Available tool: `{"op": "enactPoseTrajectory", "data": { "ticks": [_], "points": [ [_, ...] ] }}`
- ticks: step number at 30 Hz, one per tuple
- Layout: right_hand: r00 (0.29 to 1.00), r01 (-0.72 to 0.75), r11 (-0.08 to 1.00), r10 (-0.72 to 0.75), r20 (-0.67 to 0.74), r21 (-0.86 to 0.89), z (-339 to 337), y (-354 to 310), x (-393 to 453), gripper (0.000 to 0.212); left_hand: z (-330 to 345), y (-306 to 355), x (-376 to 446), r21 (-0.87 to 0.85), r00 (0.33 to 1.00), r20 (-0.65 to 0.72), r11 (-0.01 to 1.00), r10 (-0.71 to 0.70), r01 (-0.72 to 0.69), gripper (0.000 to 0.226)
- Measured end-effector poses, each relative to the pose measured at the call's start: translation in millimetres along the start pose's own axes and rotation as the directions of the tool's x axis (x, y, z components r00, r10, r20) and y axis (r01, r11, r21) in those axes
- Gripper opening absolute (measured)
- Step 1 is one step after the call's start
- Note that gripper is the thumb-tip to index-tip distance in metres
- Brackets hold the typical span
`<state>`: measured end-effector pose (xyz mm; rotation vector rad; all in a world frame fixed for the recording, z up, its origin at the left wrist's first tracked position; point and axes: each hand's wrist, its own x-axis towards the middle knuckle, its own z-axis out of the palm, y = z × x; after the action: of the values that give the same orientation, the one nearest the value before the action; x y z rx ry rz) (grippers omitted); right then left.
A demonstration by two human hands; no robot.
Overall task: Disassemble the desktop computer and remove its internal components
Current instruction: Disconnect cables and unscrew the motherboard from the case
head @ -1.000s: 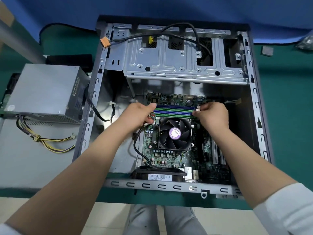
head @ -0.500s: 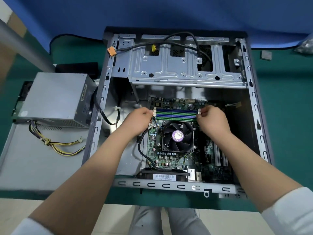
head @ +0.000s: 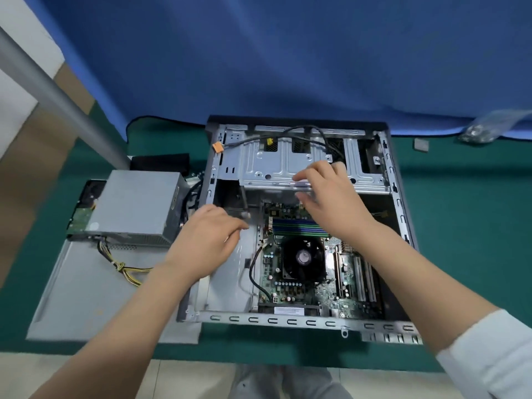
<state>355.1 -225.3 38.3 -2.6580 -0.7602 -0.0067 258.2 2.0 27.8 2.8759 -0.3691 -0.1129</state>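
The open desktop case (head: 400, 214) lies flat on the green mat, and its motherboard (head: 331, 286) is still inside. A black CPU fan (head: 303, 257) sits mid-board, with blue and green memory slots (head: 299, 226) just behind it. My left hand (head: 213, 240) hovers over the bare case floor left of the slots, fingers loosely curled and holding nothing I can see. My right hand (head: 331, 197) is raised over the slots' right end, and its blurred, spread fingers reach the front lip of the metal drive cage (head: 276, 165). A black cable with an orange plug (head: 218, 147) drapes over the cage.
A grey power supply (head: 135, 205) with yellow and black wires (head: 123, 266) rests on the removed side panel (head: 86, 298) left of the case. A blue cloth (head: 288, 53) hangs behind. A plastic bag (head: 486, 129) and a small grey square (head: 421, 144) lie at the back right.
Both hands left the ends of the memory slots. The right one rose toward the drive cage and the left one drew back to the left. The camera tilted up.
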Motion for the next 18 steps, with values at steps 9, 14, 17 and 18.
{"op": "enactPoseTrajectory", "data": {
  "ticks": [9, 14, 17, 18],
  "points": [
    [0.975, -0.212, 0.977, 0.212, 0.065, -0.008, 17, 5, 18, 0.02, 5, -2, 3, -0.006, 0.999, -0.047, 1.0, 0.02, -0.021, 0.024],
    [0.927, -0.359, 0.932, 0.352, 0.129, 0.038, 21, 5, 25, 0.019, 9, -4, 3, 0.01, 0.996, -0.079, 0.999, 0.031, -0.03, 0.023],
    [0.92, -0.376, 0.927, 0.372, 0.127, 0.007, 25, 5, 26, 0.018, 9, -6, 3, 0.017, 0.997, -0.072, 0.999, 0.04, -0.039, 0.024],
    [0.917, -0.382, 0.924, 0.378, 0.126, 0.011, 26, 5, 27, 0.017, 9, -7, 4, 0.021, 0.997, -0.067, 0.999, 0.042, -0.041, 0.024]
  ]
}}
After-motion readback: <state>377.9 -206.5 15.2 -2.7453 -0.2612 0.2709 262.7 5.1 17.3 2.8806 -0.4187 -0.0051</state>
